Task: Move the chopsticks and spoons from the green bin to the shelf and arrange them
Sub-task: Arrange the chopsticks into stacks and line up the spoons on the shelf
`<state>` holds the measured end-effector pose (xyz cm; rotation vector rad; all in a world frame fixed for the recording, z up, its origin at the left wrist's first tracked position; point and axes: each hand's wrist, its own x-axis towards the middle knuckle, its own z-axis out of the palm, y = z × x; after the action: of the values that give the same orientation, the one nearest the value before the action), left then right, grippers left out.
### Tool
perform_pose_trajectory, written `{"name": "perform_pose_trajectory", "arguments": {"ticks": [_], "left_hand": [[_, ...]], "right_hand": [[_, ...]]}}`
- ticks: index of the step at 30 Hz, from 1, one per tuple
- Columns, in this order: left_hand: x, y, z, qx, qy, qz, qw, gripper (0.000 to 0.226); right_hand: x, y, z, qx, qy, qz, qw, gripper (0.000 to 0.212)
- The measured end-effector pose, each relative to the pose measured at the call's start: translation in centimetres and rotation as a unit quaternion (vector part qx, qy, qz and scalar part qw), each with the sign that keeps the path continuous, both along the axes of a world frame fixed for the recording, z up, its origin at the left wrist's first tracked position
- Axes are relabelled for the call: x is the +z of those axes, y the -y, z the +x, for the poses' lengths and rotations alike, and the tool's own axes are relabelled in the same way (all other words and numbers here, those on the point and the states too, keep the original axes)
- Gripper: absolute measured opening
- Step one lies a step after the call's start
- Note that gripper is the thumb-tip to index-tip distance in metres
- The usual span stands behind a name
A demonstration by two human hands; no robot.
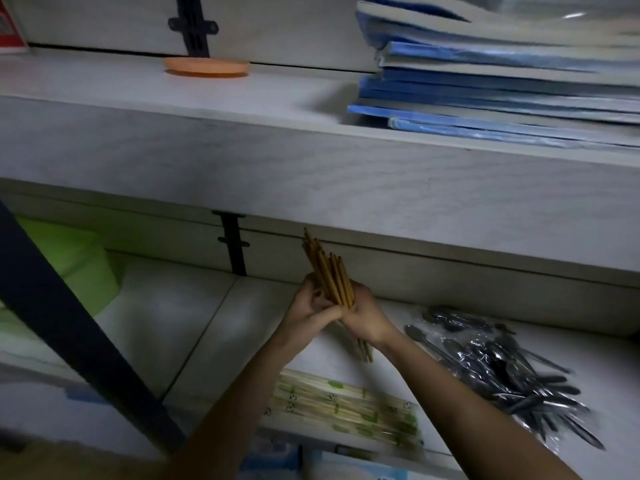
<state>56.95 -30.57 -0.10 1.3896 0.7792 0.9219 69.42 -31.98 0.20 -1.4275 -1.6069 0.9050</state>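
Nearest us, a wrapped pack of chopsticks [346, 407] lies flat on the shelf [221, 327]. Above it our left hand [306, 311] and right hand [367, 315] clamp together around a chopstick bundle [330, 277], its long axis steep, tips leaning up-left. Bagged spoons [502, 368] lie right.

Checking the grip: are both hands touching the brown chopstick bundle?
Touching. The head view shows the left hand and right hand wrapped around the brown chopstick bundle.

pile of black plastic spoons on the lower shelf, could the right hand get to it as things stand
Probably yes, but not freely. The pile of black plastic spoons lies uncovered just right of the right hand, with bare shelf between. However, both it and the left hand are clasping the bundle of brown wooden chopsticks.
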Motion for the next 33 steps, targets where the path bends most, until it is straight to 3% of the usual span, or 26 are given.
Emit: {"name": "perform_pose_trajectory", "arguments": {"ticks": [3, 9, 13, 23, 30, 33], "left_hand": [[1.5, 0.1, 1.5, -0.004, -0.001, 0.046, 0.999, 0.045], [3.3, -0.5, 3.5, 0.014, -0.064, 0.13, 0.989, 0.025], [2.3, 0.1, 3.8, -0.024, -0.101, 0.103, 0.989, 0.017], [1.3, 0.5, 4.0, -0.04, -0.15, 0.052, 0.987, 0.013], [2.3, 0.4, 4.1, -0.068, -0.122, 0.03, 0.99, 0.015], [3.7, 0.7, 4.1, -0.077, -0.082, 0.023, 0.993, 0.013]], "right_hand": [[0.2, 0.6, 0.0, -0.024, -0.056, 0.02, 0.998, 0.026], [0.4, 1.7, 0.7, -0.04, -0.109, 0.046, 0.992, 0.02], [-1.1, 2.2, 0.8, -0.045, -0.122, 0.08, 0.988, 0.01], [-2.3, 2.7, 0.9, -0.04, -0.106, 0.054, 0.992, 0.032], [-2.6, 2.8, 1.6, -0.032, -0.116, 0.019, 0.993, 0.041], [-3.4, 2.9, 1.8, -0.032, -0.126, -0.011, 0.991, 0.026]]}}
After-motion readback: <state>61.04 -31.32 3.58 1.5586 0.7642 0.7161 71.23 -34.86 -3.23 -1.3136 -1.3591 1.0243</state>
